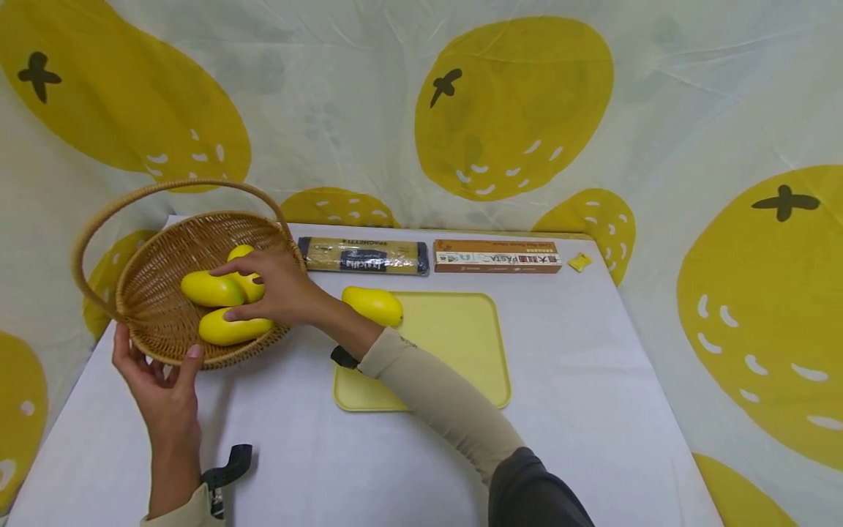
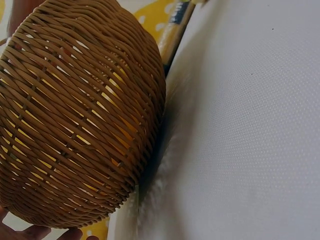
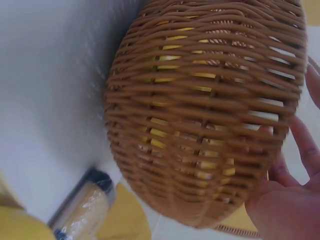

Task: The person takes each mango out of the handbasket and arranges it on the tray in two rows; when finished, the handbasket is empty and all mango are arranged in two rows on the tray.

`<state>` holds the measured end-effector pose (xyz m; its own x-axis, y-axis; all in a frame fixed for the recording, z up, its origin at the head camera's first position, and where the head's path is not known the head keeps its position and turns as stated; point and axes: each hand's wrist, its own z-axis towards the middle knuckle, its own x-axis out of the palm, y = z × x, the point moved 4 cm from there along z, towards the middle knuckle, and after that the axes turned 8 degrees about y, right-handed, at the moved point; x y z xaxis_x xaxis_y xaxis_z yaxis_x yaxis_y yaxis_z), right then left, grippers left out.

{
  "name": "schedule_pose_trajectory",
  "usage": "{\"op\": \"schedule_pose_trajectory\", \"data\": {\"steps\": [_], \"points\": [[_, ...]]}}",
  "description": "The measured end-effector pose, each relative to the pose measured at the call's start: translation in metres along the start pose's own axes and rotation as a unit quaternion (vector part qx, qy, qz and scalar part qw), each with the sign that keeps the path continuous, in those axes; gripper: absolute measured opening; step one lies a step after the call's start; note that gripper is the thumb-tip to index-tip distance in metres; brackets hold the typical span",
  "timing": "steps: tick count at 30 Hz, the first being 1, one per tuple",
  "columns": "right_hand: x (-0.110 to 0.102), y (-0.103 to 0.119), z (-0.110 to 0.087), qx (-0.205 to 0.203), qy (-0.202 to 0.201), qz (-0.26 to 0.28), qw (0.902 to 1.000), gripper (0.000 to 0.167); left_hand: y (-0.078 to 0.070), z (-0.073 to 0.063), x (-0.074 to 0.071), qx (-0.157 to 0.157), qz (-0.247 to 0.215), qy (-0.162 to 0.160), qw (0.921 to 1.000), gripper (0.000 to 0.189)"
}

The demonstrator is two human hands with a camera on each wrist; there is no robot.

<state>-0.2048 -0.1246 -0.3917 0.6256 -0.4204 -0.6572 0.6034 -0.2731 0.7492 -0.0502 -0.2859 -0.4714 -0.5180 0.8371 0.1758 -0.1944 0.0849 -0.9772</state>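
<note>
A wicker basket [image 1: 151, 293] with an arched handle stands at the left of the table, tilted so its inside faces the head camera. My left hand [image 1: 161, 388] holds its near rim, thumb over the edge and fingers along the outside. Inside are yellow mangoes: one at the left [image 1: 211, 289], one at the front [image 1: 230, 328] and one partly hidden behind my right hand [image 1: 283, 285]. That hand reaches in over the right rim, thumb and fingers spread above the mangoes. Yellow shows through the weave [image 2: 75, 115] in the left wrist view.
Right of the basket, another mango [image 1: 372, 305] lies on the back left corner of a yellow tray [image 1: 454, 351]. Behind are a spaghetti pack [image 1: 365, 256], a pasta box [image 1: 497, 257] and a small yellow packet [image 1: 580, 262]. A patterned curtain [image 1: 342, 95] backs the table.
</note>
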Motion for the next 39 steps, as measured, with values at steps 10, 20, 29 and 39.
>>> {"op": "schedule_pose_trajectory", "data": {"steps": [10,20,29,39], "points": [[0.004,0.004,0.025,0.080,-0.003,-0.063,0.9948,0.071,0.000,0.001,0.000,0.004,-0.006,-0.003,1.0000,0.095],[0.007,0.001,0.049,0.107,0.026,-0.054,0.9924,0.070,0.000,0.001,0.000,0.013,-0.005,0.000,0.9999,0.096],[0.014,-0.005,0.072,0.106,0.055,-0.069,0.9904,0.068,0.000,0.000,0.001,0.007,-0.006,-0.001,1.0000,0.095],[0.020,-0.013,0.083,0.126,0.080,-0.075,0.9860,0.062,-0.001,0.000,0.001,0.002,-0.002,-0.001,1.0000,0.095]]}}
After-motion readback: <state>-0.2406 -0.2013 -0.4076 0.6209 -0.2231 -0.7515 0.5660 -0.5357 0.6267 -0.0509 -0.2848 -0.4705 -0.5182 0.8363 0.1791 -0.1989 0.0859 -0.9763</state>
